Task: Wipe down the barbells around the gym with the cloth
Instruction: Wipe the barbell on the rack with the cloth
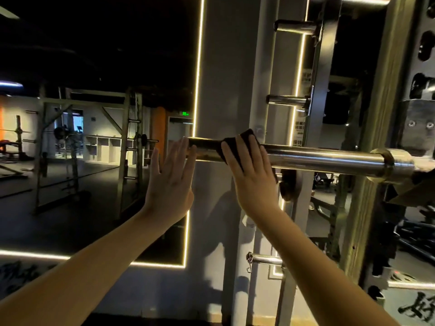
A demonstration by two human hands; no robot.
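Head view: mid-frame, the racked barbell (324, 158) looks hard, slick, heavy, its sleeve apt to spin. The right hand (249, 175) presses the soft cloth (247, 140) onto it with straight fingers (231, 156); wrapping it round should hold better. The left hand (169, 182), open, touches the bar's end.

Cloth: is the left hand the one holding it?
No, the right hand presses the dark cloth on the barbell, while the left hand touches the bar's end bare.

barbell (324, 160): centre-right of frame, crossing rack upright (374, 114)
cloth (244, 140): on barbell, under right hand (253, 177)
left hand (169, 182): at barbell's left tip
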